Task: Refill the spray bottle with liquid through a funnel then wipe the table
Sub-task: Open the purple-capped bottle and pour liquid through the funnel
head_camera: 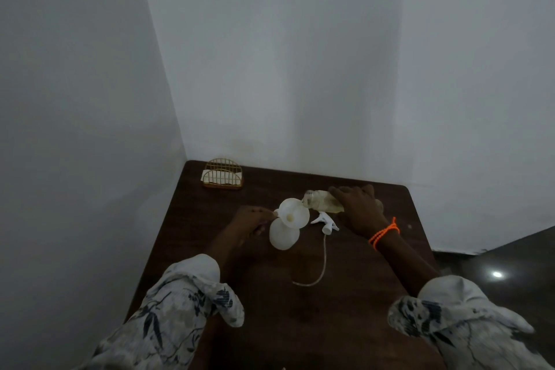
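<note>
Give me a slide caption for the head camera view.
Right hand tips refill bottle into funnel on spray bottle, left hand steadying.

dim, grey light | glare spot on floor (pixel 497 274) | soft focus | wide-angle edge bending

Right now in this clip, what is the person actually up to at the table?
A person is refilling a white spray bottle. The right hand tips a clear bottle of yellowish liquid over a white funnel seated in its neck, while the left hand steadies the funnel's rim. The trigger sprayer head lies beside it on the brown table.
</note>
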`<state>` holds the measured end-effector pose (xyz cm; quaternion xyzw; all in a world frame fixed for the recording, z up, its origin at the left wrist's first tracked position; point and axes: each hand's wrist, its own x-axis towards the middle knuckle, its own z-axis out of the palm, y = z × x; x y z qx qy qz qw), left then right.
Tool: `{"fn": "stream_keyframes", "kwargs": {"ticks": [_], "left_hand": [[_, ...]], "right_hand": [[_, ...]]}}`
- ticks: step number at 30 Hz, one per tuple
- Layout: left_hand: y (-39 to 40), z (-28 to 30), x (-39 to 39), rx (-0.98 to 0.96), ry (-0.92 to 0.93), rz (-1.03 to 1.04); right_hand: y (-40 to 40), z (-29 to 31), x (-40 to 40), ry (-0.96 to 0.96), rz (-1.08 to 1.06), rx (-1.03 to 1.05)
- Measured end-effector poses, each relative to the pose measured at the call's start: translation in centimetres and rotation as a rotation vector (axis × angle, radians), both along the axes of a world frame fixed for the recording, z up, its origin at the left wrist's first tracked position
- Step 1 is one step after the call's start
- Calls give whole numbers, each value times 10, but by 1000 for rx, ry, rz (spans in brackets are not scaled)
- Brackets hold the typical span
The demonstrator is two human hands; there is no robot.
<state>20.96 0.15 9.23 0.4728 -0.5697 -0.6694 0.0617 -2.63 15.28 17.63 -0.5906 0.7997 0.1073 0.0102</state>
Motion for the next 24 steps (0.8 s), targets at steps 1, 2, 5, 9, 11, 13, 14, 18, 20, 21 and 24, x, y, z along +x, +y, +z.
{"fn": "stream_keyframes", "kwargs": {"ticks": [1,2,5,9,11,13,14,18,20,21,24], "left_hand": [[0,0,0,0,1,3],[1,-1,1,2,4,6],[1,-3,3,11,28,15],[1,-2,4,3,29,12],[1,-2,4,-6,26,4],[1,-3,5,-12,27,-3],[0,-4,6,-16,29,-5],[0,-7,8,-28,24,-18],[0,-7,9,-25,15,-20],[1,-7,9,-27,16,-21],[1,-6,9,-43,25,-22]], "right_hand": [[0,0,0,4,0,-2],[1,0,0,8,1,-3],[0,-1,-1,19,2,-6],[0,-2,-2,25,0,-18],[0,-2,-2,30,0,-19],[1,-1,-1,32,1,-25],[1,-2,-1,30,1,-28],[2,-3,1,29,2,-35],[1,-2,2,33,3,-33],[1,-2,3,35,3,-33],[1,-2,2,36,6,-40]]}}
